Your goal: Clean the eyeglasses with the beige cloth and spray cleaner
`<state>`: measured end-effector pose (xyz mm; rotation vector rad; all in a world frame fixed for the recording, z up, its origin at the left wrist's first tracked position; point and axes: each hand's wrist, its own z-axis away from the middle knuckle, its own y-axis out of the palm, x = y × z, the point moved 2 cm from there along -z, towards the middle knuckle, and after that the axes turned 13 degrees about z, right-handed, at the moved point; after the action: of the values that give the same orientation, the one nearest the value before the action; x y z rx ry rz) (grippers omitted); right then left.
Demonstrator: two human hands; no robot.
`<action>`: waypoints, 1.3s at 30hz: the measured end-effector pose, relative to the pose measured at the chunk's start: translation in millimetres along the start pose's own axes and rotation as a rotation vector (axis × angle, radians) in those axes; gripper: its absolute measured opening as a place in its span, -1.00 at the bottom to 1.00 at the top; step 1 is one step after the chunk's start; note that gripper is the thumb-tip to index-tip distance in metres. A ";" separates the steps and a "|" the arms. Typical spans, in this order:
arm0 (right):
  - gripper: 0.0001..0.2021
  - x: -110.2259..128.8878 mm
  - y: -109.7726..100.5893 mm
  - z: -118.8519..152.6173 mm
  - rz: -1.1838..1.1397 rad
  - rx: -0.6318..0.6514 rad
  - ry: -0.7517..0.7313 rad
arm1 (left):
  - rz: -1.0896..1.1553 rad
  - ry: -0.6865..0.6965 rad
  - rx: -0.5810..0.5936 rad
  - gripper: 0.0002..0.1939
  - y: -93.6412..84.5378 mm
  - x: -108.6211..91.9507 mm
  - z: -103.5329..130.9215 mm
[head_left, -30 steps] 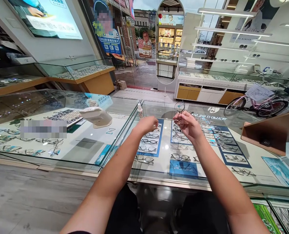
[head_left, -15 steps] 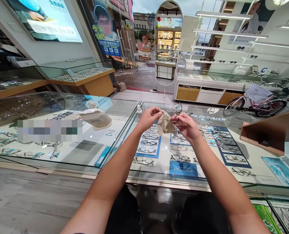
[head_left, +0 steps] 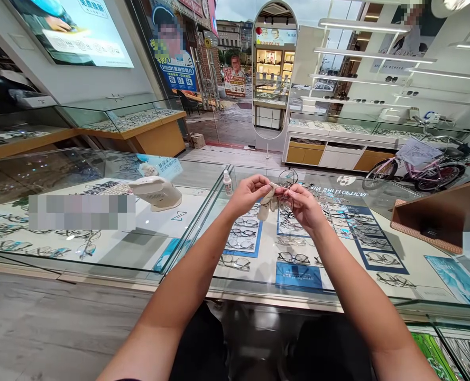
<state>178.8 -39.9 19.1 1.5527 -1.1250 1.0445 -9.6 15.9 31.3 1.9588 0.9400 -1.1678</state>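
My left hand (head_left: 250, 194) pinches a pale beige cloth (head_left: 265, 207), which hangs crumpled below the fingers. In my right hand (head_left: 304, 205) is a pair of thin-framed eyeglasses (head_left: 287, 177), held by the frame with one lens above the fingers and the other below. The left fingertips and the cloth touch the middle of the eyeglasses, close to the right fingertips. Both hands are above the glass display case. A small white bottle (head_left: 227, 183) stands on the glass just left of my left hand.
Rows of eyeglasses (head_left: 243, 233) lie inside the glass case under my arms. A white device (head_left: 157, 193) sits on the neighbouring case at left. To the right is a wooden panel (head_left: 429, 217). An oval mirror (head_left: 275, 119) and a bicycle (head_left: 421, 164) stand farther back.
My left hand has moved right, bringing the cloth against the eyeglasses. The cloth was more spread out before and is now bunched. My right hand has stayed nearly in place.
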 end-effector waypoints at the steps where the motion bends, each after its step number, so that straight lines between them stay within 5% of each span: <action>1: -0.76 -0.3 0.0 -0.1 -0.004 -0.006 -0.002 | 0.003 0.004 -0.008 -0.50 -0.4 -0.1 -0.2; 20: -0.74 3.4 -11.4 -4.2 -0.118 -0.182 -0.054 | 0.015 -0.110 0.007 -0.54 -0.9 7.6 -0.7; 27: -0.73 7.3 -11.2 -3.3 -0.148 -0.183 -0.045 | -0.321 -0.092 0.038 -0.66 1.0 18.7 1.1; 39: -0.74 8.1 -10.5 -2.8 -0.146 -0.179 -0.034 | -0.898 -0.230 0.390 -0.83 25.0 48.7 16.0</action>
<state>190.5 -37.1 25.5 1.4898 -1.0803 0.8005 21.0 1.6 -14.6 1.6187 1.6280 -2.1511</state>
